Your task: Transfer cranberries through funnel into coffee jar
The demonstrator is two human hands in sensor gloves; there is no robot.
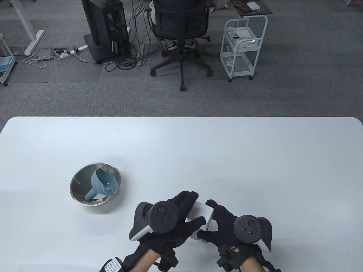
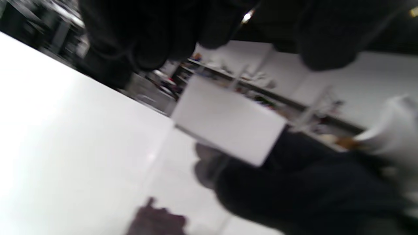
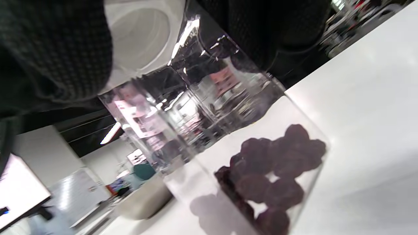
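- We see a white table (image 1: 181, 147) in front.
- Beyond it, on grey carpet, a black office chair (image 1: 180, 25).
- Right of it, a white cart (image 1: 244, 45).
- Left, a black computer tower (image 1: 105, 28) with cables (image 1: 124, 61).

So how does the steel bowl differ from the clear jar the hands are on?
The steel bowl is round, opaque metal and open-topped; the clear jar is square-sided, transparent and carries a white lid. The bowl holds only the blue funnel, lying on its side; the jar holds the dark cranberries. The bowl stands untouched; the left hand and right hand both grip the jar. Both rest on the white table.
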